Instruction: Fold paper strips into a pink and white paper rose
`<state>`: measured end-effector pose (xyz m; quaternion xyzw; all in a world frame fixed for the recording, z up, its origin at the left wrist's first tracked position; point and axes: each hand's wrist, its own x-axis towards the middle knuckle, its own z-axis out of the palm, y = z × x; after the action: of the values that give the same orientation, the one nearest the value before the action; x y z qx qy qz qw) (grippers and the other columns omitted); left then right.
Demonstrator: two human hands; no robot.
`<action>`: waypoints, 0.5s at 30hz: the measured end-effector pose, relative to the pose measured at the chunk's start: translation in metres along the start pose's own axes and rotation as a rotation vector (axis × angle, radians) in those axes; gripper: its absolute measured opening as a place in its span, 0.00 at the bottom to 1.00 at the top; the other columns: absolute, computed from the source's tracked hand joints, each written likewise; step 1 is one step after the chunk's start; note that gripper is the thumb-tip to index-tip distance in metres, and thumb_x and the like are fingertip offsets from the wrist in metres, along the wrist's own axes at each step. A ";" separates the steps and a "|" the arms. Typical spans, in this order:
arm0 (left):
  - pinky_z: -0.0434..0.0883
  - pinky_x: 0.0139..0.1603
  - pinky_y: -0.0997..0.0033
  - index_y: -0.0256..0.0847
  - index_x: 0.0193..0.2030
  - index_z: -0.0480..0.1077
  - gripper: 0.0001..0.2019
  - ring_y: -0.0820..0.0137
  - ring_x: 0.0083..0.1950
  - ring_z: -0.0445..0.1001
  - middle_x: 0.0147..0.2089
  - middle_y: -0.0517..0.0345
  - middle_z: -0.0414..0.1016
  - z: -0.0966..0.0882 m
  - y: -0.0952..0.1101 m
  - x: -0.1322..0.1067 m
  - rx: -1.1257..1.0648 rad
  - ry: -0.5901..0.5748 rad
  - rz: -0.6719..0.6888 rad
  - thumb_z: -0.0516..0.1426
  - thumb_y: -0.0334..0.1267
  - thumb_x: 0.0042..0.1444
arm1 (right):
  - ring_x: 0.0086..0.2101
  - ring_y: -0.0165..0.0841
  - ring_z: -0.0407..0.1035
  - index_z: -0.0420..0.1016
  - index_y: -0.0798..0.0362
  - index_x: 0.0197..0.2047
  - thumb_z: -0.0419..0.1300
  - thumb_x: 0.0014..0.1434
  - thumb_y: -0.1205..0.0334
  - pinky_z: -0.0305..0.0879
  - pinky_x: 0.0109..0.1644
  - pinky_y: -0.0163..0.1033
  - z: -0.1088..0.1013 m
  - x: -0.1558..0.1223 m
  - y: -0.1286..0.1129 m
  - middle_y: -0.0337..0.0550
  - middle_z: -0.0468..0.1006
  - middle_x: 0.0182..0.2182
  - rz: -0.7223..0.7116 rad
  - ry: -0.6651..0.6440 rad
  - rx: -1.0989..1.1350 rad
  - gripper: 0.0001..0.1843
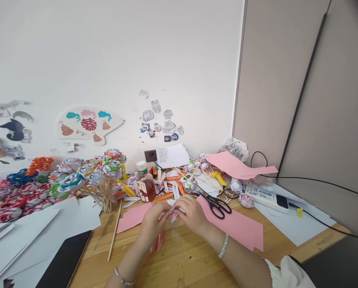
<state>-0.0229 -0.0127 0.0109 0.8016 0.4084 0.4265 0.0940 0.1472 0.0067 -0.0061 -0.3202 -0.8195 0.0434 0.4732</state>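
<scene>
My left hand (151,224) and my right hand (191,214) meet over the wooden table (185,264), fingers pinched together on a small rolled paper flower (173,214) of white and pink paper. Pink strips hang under my left hand. A pink paper sheet (239,228) lies to the right of my right hand and another pink sheet (132,218) lies to the left. Black scissors (216,204) rest just beyond my right hand.
Several finished paper roses on sticks (85,180) pile up at the left. A small brown bottle (147,188), paper scraps and wooden skewers (197,176) crowd the back. White sheets (31,236), a dark tablet (65,260), a long stick (114,232) and a white device with cables (269,196) surround me.
</scene>
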 end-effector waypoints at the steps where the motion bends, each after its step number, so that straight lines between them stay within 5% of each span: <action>1: 0.70 0.38 0.71 0.41 0.30 0.71 0.09 0.68 0.34 0.74 0.30 0.57 0.77 -0.001 0.000 0.000 0.012 -0.014 0.008 0.53 0.38 0.58 | 0.36 0.35 0.67 0.71 0.52 0.32 0.60 0.56 0.69 0.62 0.40 0.38 0.000 0.000 0.000 0.41 0.76 0.31 0.004 0.001 0.012 0.03; 7: 0.70 0.35 0.73 0.40 0.31 0.70 0.07 0.70 0.33 0.74 0.30 0.58 0.76 -0.004 -0.003 0.002 0.050 -0.040 0.061 0.53 0.34 0.58 | 0.33 0.32 0.67 0.71 0.52 0.29 0.62 0.56 0.66 0.61 0.36 0.35 -0.002 0.002 0.000 0.38 0.75 0.28 0.067 0.022 0.099 0.05; 15: 0.72 0.37 0.74 0.40 0.33 0.69 0.06 0.71 0.37 0.75 0.34 0.55 0.77 -0.003 -0.006 0.001 0.143 0.056 0.323 0.52 0.32 0.59 | 0.31 0.32 0.64 0.70 0.54 0.31 0.51 0.65 0.65 0.62 0.35 0.37 -0.004 0.001 0.004 0.42 0.76 0.29 -0.315 0.053 -0.125 0.12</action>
<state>-0.0282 -0.0088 0.0105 0.8494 0.3059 0.4278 -0.0444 0.1520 0.0090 -0.0045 -0.2178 -0.8478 -0.0907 0.4749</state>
